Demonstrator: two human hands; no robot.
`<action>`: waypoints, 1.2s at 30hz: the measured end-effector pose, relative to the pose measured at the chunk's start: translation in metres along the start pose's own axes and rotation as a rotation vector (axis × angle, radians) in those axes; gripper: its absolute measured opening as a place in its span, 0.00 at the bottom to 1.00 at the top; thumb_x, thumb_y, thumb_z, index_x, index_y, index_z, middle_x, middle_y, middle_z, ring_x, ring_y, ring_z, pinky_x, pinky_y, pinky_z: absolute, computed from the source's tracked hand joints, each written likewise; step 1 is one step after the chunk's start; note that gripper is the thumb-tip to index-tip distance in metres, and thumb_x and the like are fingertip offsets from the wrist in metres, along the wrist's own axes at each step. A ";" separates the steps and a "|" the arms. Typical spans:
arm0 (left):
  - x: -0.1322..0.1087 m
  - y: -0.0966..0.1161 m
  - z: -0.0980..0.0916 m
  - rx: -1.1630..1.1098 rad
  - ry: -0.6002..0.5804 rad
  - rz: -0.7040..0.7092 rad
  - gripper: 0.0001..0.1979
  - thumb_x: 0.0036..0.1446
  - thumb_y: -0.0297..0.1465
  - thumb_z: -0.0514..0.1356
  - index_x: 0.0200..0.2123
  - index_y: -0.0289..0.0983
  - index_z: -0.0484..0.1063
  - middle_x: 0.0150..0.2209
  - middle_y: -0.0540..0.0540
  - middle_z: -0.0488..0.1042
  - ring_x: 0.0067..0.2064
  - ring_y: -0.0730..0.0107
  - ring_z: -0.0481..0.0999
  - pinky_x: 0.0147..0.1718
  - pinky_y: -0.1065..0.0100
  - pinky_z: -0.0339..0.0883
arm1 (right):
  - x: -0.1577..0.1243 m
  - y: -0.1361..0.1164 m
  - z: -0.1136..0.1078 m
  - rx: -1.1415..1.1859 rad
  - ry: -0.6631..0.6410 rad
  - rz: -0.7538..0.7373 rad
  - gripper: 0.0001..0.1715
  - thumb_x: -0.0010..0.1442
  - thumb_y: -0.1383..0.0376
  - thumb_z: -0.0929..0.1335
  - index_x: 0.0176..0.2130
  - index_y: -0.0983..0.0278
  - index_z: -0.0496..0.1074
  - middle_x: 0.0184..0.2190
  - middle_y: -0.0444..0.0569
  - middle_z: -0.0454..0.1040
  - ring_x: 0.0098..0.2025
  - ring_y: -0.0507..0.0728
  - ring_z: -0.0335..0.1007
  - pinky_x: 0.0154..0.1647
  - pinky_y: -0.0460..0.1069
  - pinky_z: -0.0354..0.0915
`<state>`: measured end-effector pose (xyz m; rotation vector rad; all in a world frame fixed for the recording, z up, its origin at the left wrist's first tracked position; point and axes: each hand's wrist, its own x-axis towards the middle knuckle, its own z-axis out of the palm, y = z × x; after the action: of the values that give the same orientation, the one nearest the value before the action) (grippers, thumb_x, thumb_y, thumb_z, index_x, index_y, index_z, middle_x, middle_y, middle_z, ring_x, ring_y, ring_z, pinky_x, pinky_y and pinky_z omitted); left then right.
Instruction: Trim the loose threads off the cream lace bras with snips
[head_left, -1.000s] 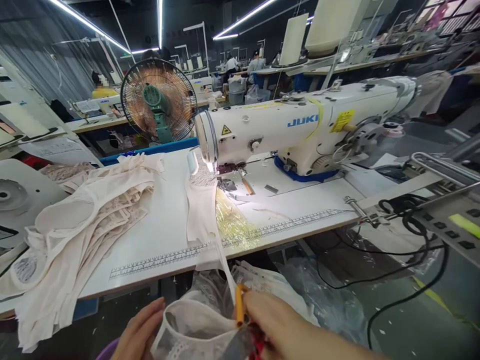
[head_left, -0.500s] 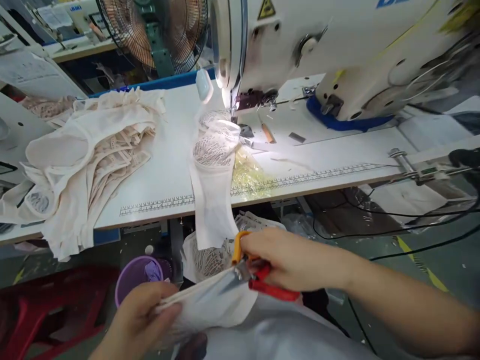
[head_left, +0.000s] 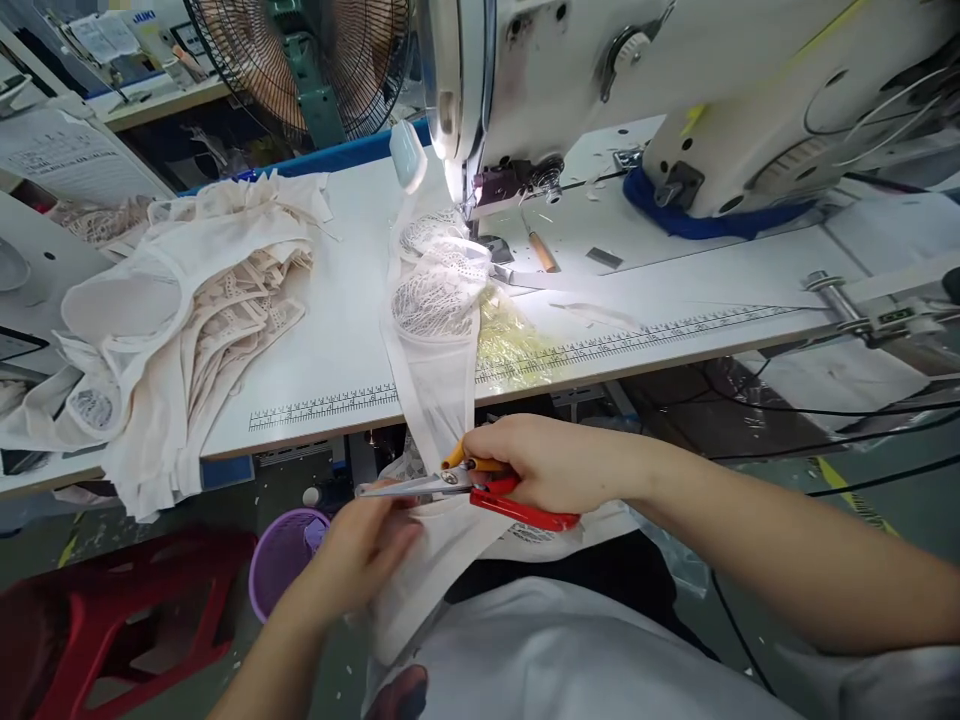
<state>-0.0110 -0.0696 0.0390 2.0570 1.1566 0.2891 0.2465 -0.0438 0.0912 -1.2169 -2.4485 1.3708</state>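
Observation:
My right hand (head_left: 544, 465) is closed on the handles of a pair of scissors (head_left: 427, 486), one orange and one red. Their blades point left, just over the fingers of my left hand (head_left: 364, 550). Those left fingers are bent against a white bra band (head_left: 424, 570), whose loose end hangs down over my lap. Part of the grip is hidden behind the fingers and blades. Beyond the scissors, a white bra with lace cups (head_left: 435, 300) lies at the needle of the sewing machine (head_left: 517, 110), its band draping off the table's front edge.
A pile of cream bras (head_left: 217, 290) covers the table's left side. Yellowish plastic (head_left: 514, 340) and an orange-handled tool (head_left: 541, 252) lie near the needle. A fan (head_left: 307, 70) stands behind. Below are a purple bin (head_left: 281, 565) and a red stool (head_left: 142, 610).
My left hand has moved up and right, close to the scissors. The blades now show above the cloth, pointing left. The band in my lap hangs lower, and the view has shifted slightly.

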 end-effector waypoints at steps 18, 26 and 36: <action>0.029 0.045 0.023 -0.825 0.148 -0.247 0.10 0.46 0.34 0.68 0.26 0.36 0.71 0.24 0.52 0.70 0.26 0.78 0.66 0.24 0.79 0.61 | 0.012 0.009 -0.028 -0.129 -0.058 -0.121 0.15 0.49 0.70 0.66 0.23 0.61 0.52 0.21 0.39 0.59 0.22 0.50 0.54 0.20 0.46 0.51; 0.034 0.048 0.021 -1.104 0.103 -0.397 0.13 0.39 0.36 0.72 0.24 0.35 0.74 0.28 0.49 0.73 0.32 0.72 0.70 0.34 0.73 0.65 | 0.008 0.001 -0.030 -0.095 -0.045 -0.147 0.12 0.51 0.70 0.65 0.24 0.61 0.54 0.22 0.40 0.60 0.22 0.50 0.55 0.20 0.45 0.52; 0.038 0.056 0.021 -1.108 0.154 -0.403 0.14 0.36 0.34 0.73 0.21 0.34 0.72 0.23 0.51 0.71 0.26 0.75 0.67 0.27 0.73 0.62 | 0.008 0.002 -0.030 -0.067 -0.035 -0.151 0.13 0.52 0.69 0.65 0.24 0.61 0.53 0.22 0.39 0.59 0.22 0.49 0.54 0.21 0.46 0.51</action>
<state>0.0571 -0.0670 0.0579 0.8333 1.0949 0.7008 0.2554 -0.0171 0.1053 -1.0038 -2.5700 1.2909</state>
